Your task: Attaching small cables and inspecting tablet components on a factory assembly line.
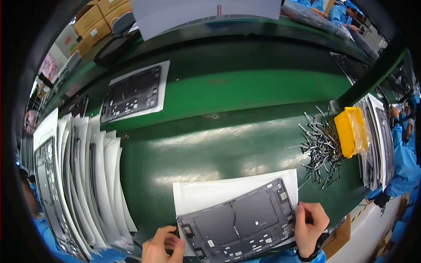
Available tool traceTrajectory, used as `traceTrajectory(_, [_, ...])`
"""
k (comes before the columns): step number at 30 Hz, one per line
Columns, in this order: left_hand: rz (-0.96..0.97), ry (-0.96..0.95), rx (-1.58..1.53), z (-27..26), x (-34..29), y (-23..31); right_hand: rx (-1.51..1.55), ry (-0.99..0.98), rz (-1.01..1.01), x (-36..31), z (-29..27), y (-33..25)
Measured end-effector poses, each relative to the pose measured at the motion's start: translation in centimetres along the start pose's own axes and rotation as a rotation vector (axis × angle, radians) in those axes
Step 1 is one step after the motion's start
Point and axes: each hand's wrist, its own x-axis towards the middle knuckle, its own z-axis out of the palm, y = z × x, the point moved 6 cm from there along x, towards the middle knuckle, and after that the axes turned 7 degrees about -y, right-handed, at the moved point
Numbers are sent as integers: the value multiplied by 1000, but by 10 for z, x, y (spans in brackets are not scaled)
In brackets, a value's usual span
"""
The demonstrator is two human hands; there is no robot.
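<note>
A dark grey tablet back cover [258,215] lies tilted on a white sheet [228,186] at the near edge of the bench. Small white patches dot its inner face, and a thin dark cable runs down its middle. My left hand [161,247] is at the cover's left edge, its fingers curled and the fingertips against that side. On the opposite side my right hand [311,225] pinches thumb and fingers together at the right edge of the cover and sheet. The cover's lower edge runs partly out of sight.
At left stands a tall stack of covers layered with white sheets [112,184]. Another cover [133,92] rests on a sheet farther back. A pile of short dark cable strips [322,149] lies right, beside a yellow bin [351,131] and another stack [379,140]. A green post [372,79] rises there.
</note>
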Motion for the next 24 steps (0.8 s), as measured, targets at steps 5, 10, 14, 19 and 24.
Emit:
traceTrajectory(5, [-239,-3,-277,16,3,-23,17,-84,-223,9,9,-25])
traceTrajectory(10, [-152,-104,-344,21,15,-26,73,6,-244,3,-6,-19])
traceTrajectory(14, [-29,143,104,16,16,15,145,9,-255,0,-7,-14])
traceTrajectory(19, [50,63,-67,13,5,-5,253,79,-292,-2,-14,-3])
traceTrajectory(24, [-209,25,-725,14,18,-6,199,109,-270,-3,-13,0])
